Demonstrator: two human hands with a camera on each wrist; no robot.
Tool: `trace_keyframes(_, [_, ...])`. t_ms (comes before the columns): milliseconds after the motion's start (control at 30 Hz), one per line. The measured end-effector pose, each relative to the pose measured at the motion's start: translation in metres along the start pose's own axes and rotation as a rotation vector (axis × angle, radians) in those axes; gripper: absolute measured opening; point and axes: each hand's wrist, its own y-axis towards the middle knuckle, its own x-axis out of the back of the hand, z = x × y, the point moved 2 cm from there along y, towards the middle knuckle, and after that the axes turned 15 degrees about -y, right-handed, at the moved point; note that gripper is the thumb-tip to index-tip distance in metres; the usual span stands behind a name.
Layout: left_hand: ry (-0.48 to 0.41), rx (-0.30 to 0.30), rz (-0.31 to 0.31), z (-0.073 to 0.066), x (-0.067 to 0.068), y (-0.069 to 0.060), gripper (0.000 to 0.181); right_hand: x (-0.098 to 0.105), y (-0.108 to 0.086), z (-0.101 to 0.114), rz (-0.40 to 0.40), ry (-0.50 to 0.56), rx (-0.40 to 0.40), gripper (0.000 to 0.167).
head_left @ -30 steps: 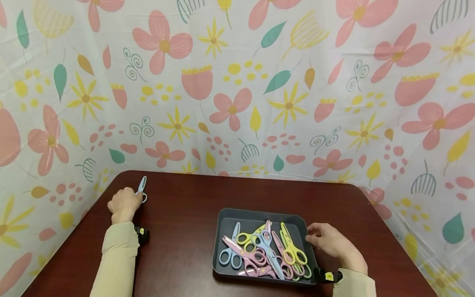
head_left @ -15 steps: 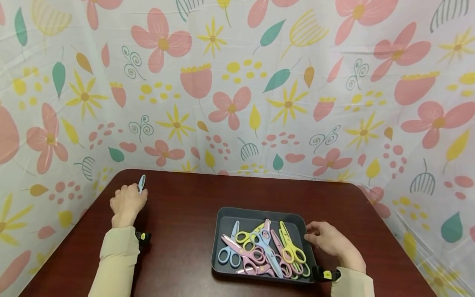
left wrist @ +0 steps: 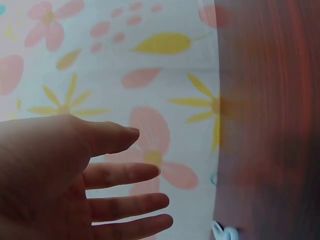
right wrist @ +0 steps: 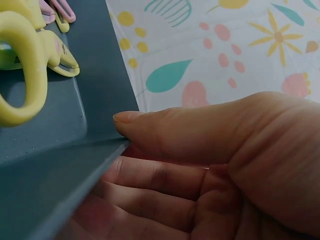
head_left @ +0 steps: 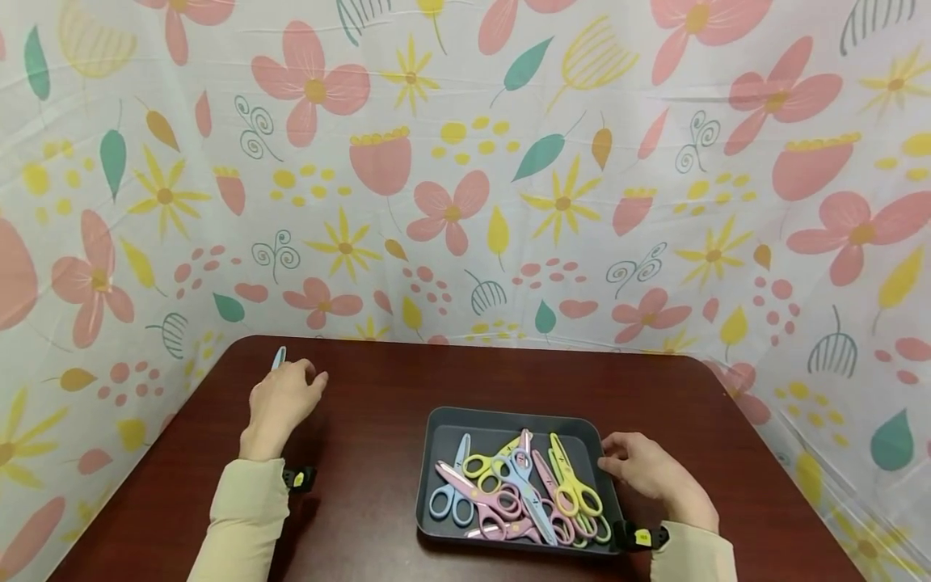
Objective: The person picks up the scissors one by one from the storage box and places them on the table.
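In the head view my left hand (head_left: 282,400) hovers over the far left of the table, its fingers extended and holding nothing. Just beyond it lies a pair of light blue scissors (head_left: 279,357), mostly hidden by the hand. The left wrist view catches only part of these scissors (left wrist: 230,233) at its bottom edge, apart from the fingers. My right hand (head_left: 655,477) grips the right wall of a dark grey tray (head_left: 449,418), thumb inside and fingers outside in the right wrist view. Several scissors, including yellow scissors (head_left: 578,493) and pink scissors (head_left: 476,493), lie piled in the tray.
The dark red-brown table (head_left: 356,453) extends left of the tray and behind it. A floral curtain (head_left: 465,267) hangs along its back and sides.
My left hand has let go of the light blue scissors, which lie on the table, and moved right with its fingers spread. The right hand and tray stay put.
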Motion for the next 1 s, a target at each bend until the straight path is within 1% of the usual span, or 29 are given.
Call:
trace_keyframes(100, [0.011,-0.046,0.006,-0.012,-0.004,-0.003,0.037,-0.001,0.001,0.000,0.003,0.006,0.006,0.026])
trace_keyframes(200, [0.015,-0.077,0.017,-0.024,-0.009,-0.005,0.035,-0.001,0.001,-0.001,-0.001,0.006,0.014,0.026])
trace_keyframes(300, [0.029,-0.111,0.024,-0.035,-0.016,-0.007,0.034,-0.001,0.000,-0.001,-0.004,0.012,0.002,0.027])
trace_keyframes(433, [0.045,-0.162,0.040,-0.050,-0.031,-0.011,0.032,0.000,-0.001,0.000,-0.006,0.005,-0.009,0.028])
trace_keyframes(600, [0.059,-0.227,0.093,-0.071,-0.054,-0.021,0.031,0.001,0.000,0.003,-0.020,-0.027,0.032,0.028])
trace_keyframes(700, [0.063,-0.259,0.119,-0.081,-0.064,-0.028,0.029,0.001,0.001,0.003,-0.027,-0.037,0.037,0.028])
trace_keyframes(833, [0.080,-0.303,0.130,-0.093,-0.075,-0.036,0.028,0.000,0.001,0.003,-0.026,-0.033,0.020,0.028])
trace_keyframes(1000, [0.090,-0.375,0.134,-0.105,-0.085,-0.045,0.027,0.001,-0.001,0.001,-0.025,-0.034,0.016,0.027])
